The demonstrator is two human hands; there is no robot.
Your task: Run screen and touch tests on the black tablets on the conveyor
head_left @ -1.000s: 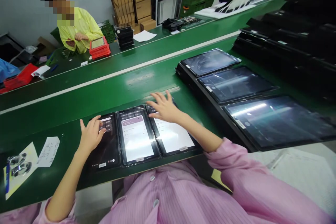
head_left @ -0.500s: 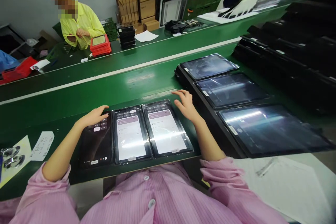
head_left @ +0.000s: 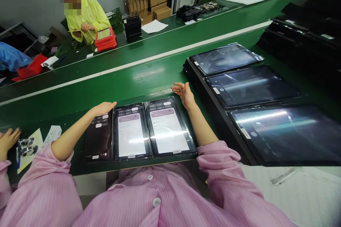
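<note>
Three tablets lie side by side in front of me on the green bench. The left tablet (head_left: 98, 143) has a dark screen with a few small tiles. White pages are lit on the middle tablet (head_left: 132, 136) and the right tablet (head_left: 170, 131). My left hand (head_left: 104, 108) reaches over the top end of the left tablet, fingers stretched out, holding nothing; whether it touches the tablet I cannot tell. Beside the top right corner of the right tablet, my right hand (head_left: 184, 94) is open and turned on its side, with nothing in it.
Several larger tablets (head_left: 250, 92) lie on a black stack at right, with more dark stacks (head_left: 306, 42) behind. Another person's hand (head_left: 9, 141) rests at the left edge near a yellow sheet (head_left: 37, 145). Across the green belt, a worker in yellow (head_left: 92, 17) sits by red trays (head_left: 106, 40).
My right hand has turned onto its side near the right tablet's corner. My left hand has shifted slightly to the right. Another person's hand has appeared at the left. The view has moved slightly.
</note>
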